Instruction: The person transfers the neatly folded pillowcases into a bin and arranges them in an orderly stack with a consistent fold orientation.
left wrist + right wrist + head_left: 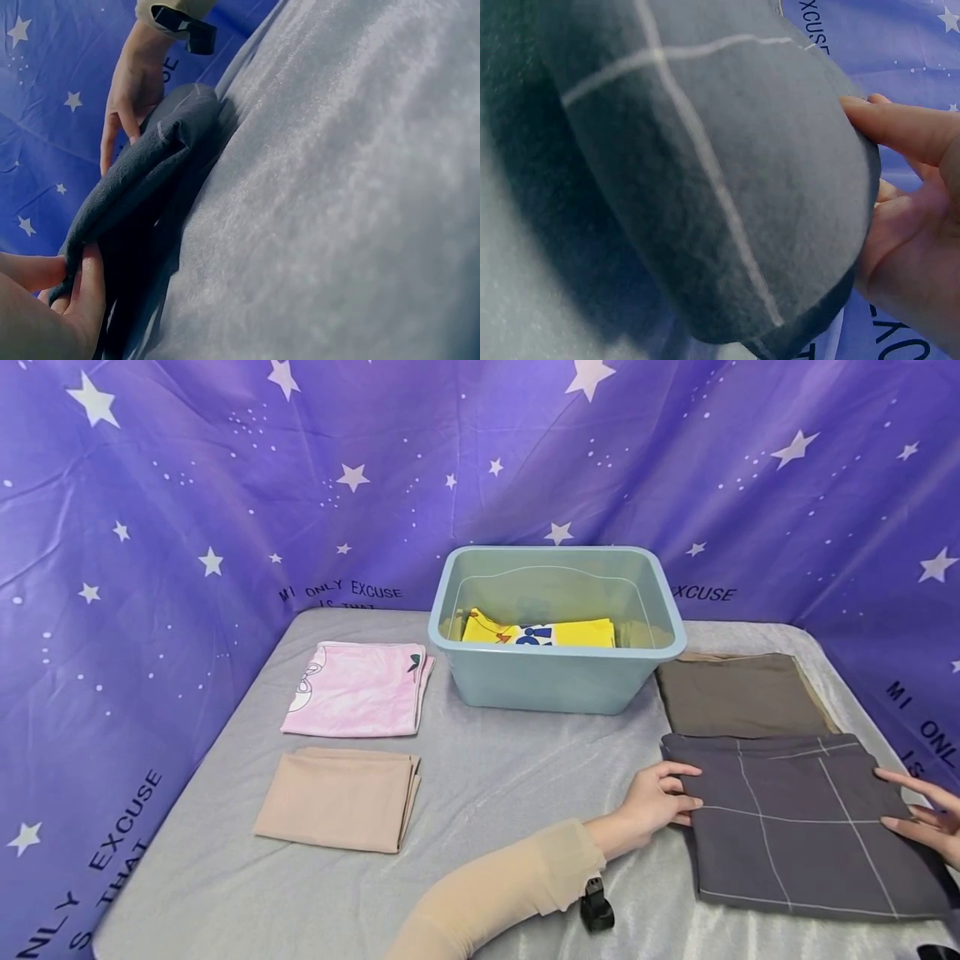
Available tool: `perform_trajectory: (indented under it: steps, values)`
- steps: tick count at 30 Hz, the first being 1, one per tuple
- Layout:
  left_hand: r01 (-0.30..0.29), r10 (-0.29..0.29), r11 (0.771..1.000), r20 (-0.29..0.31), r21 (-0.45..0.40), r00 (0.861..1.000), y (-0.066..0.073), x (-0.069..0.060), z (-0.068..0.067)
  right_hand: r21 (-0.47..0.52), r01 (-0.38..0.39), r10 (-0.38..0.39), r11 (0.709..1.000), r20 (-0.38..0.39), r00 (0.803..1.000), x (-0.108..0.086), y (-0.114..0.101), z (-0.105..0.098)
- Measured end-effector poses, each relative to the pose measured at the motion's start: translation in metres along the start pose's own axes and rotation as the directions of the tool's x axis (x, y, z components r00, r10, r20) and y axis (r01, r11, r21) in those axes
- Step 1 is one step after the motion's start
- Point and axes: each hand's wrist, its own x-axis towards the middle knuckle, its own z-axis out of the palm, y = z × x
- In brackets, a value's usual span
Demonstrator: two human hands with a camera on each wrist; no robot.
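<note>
A folded dark grey cloth (787, 835) with thin white grid lines lies at the right front of the table. My left hand (652, 802) pinches its left edge. In the left wrist view the left thumb and fingers (91, 281) hold the layered edge between them. On the opposite side my right hand (930, 818) grips the right edge. The right wrist view has the right thumb (892, 124) on top of the cloth, the other fingers partly hidden behind it.
A blue-green bin (555, 681) with a yellow printed cloth (577, 633) inside stands at the back. Folded pink cloth (360, 689) and beige cloth (337, 797) lie on the left. Behind the grey cloth is a folded brown cloth (742, 697). A purple star curtain (510, 510) surrounds the table.
</note>
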Motion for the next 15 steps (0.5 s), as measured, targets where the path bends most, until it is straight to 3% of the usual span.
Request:
perform_trajectory:
  steps: [2, 9, 15]
  values:
    - [-0.001, 0.001, 1.0, 0.009, -0.004, 1.0, 0.001, 0.0, -0.002, 0.078, 0.02, -0.02, 0.997, 0.01, 1.0, 0.001, 0.0, 0.001]
    - [-0.03, 0.03, 0.999, 0.036, -0.017, 0.999, 0.006, 0.0, -0.009, 0.215, 0.056, -0.069, 0.975, 0.053, 0.996, 0.006, 0.003, 0.003]
    - [-0.045, 0.046, 0.999, 0.062, -0.023, 0.997, 0.013, -0.002, -0.015, 0.236, 0.077, -0.093, 0.969, 0.055, 0.994, 0.01, 0.001, 0.005]
